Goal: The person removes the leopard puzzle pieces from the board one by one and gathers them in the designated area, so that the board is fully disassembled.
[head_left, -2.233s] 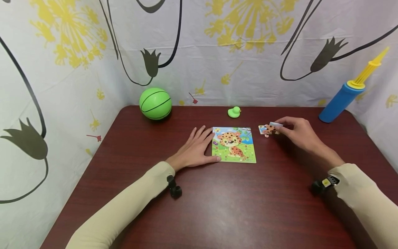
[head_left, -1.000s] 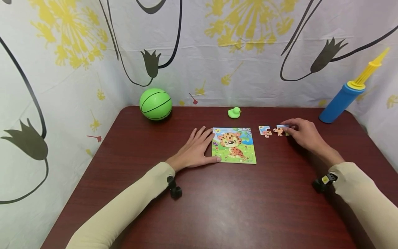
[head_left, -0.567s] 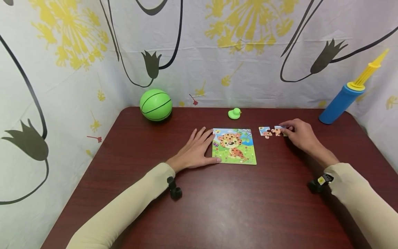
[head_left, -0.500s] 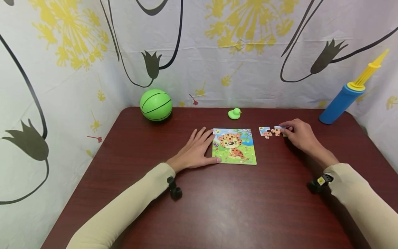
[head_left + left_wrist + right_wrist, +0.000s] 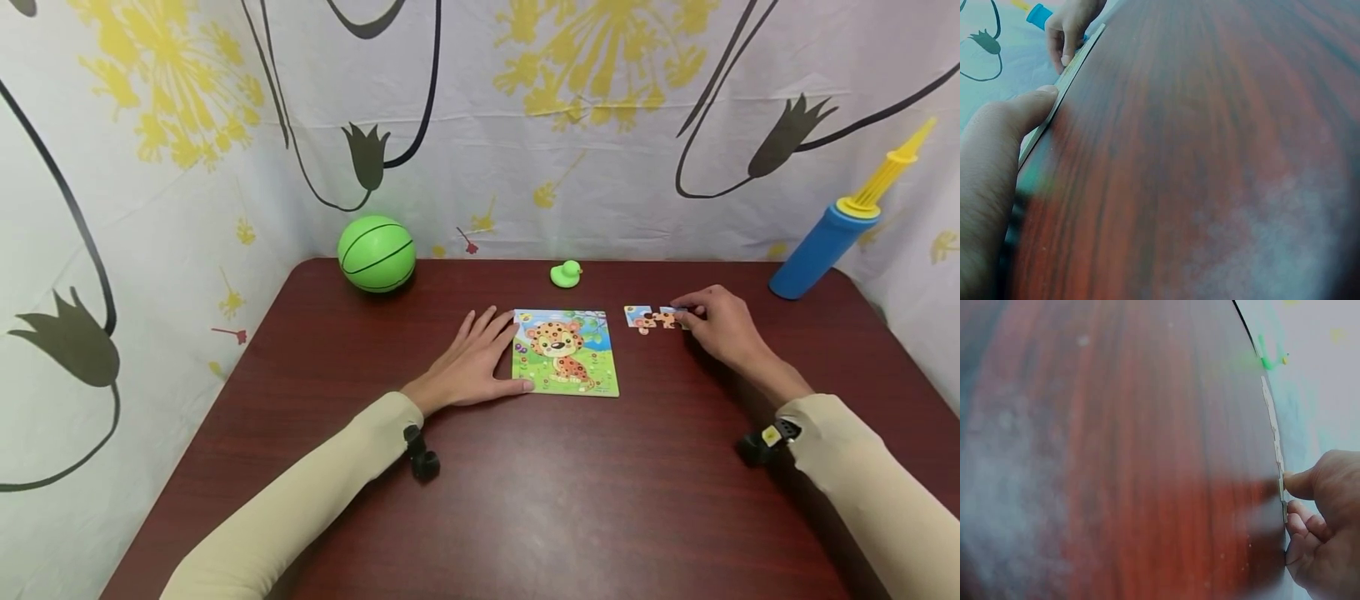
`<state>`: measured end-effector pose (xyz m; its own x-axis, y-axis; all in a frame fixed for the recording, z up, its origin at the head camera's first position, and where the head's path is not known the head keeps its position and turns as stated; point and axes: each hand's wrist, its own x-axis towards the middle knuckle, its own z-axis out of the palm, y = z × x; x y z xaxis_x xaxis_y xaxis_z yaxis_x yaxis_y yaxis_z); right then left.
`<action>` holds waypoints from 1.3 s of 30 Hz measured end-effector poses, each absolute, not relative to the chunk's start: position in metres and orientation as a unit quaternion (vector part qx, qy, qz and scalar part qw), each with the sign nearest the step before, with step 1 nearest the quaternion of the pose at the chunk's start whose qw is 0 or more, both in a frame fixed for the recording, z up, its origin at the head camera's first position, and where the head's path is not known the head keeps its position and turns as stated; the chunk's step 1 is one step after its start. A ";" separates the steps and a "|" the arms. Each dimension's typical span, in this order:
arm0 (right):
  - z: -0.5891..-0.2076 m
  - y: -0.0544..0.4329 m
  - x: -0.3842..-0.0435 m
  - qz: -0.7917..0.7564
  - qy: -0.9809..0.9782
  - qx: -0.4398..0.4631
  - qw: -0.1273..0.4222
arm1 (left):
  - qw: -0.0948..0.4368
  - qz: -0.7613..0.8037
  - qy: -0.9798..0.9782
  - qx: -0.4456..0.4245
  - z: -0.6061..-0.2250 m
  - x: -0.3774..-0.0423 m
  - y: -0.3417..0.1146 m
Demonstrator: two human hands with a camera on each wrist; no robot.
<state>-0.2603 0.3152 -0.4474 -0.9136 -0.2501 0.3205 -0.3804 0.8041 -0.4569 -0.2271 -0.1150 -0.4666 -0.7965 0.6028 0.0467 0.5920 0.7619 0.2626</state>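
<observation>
My left hand [image 5: 468, 362] lies flat with spread fingers on the table, its thumb and fingertips over the left edge of a square leopard-cub picture puzzle [image 5: 566, 354]. To the right of that board lies a loose corner jigsaw piece [image 5: 637, 317] with blue sky and an ear on it. My right hand [image 5: 723, 329] pinches a second jigsaw piece [image 5: 665, 317] by its right side, against the corner piece; whether they interlock I cannot tell. The fingers hide part of the held piece. In the right wrist view, the pieces [image 5: 1270, 415] appear edge-on beside the right hand's thumb.
A green ball [image 5: 377, 254] sits at the back left of the dark wooden table [image 5: 570, 492]. Behind the puzzle is a small green duck [image 5: 566, 274]. A blue and yellow hand pump [image 5: 825, 250] leans at the back right, near the patterned cloth wall.
The right hand first drew its jigsaw piece rightward, away from the corner piece. It then slid the piece back left until the two meet. The left hand has stayed put.
</observation>
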 end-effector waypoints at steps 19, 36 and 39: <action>-0.424 0.281 -0.248 0.317 -0.930 0.162 0.089 | 0.006 0.152 0.935 0.321 -0.468 -0.227 -0.115; -0.416 0.243 -0.238 0.334 -0.912 0.233 0.036 | 0.008 0.142 0.935 0.325 -0.468 -0.228 -0.116; -0.415 0.237 -0.237 0.332 -0.913 0.238 0.029 | 0.008 0.144 0.934 0.326 -0.467 -0.228 -0.115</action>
